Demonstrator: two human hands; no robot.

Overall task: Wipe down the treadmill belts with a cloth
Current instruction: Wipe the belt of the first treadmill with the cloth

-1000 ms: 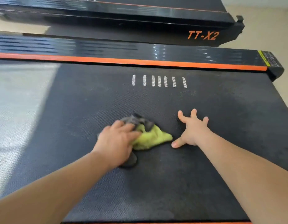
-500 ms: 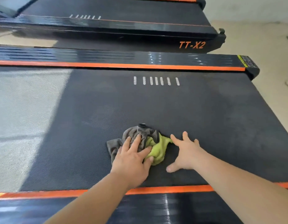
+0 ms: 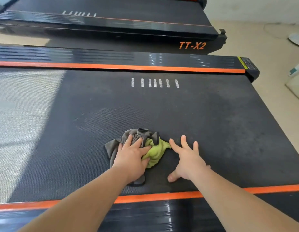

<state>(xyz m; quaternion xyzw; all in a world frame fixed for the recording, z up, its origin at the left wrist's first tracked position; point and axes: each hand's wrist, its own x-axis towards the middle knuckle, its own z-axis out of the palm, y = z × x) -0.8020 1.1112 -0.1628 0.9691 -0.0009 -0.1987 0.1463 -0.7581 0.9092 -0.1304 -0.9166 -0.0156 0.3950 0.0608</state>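
A crumpled grey and lime-green cloth [image 3: 154,150] lies on the black belt [image 3: 212,123] of the near treadmill, close to its front orange stripe. My left hand [image 3: 131,156] presses flat on the cloth with straight fingers, covering its left and near part. My right hand [image 3: 187,158] rests on the bare belt just right of the cloth, fingers spread, its index fingertip near the green edge.
Black side rails with orange stripes [image 3: 145,67] border the belt at front and back. A second treadmill marked TT-X2 [image 3: 192,46] stands behind. Beige floor [image 3: 271,52] lies to the right, with a pale object at the right edge. Sunlight falls on the belt's left part.
The cloth and both hands have slid back toward the belt's near edge. My left fingers went from curled over the cloth to flat on it. The view pulled back, showing the near rail.
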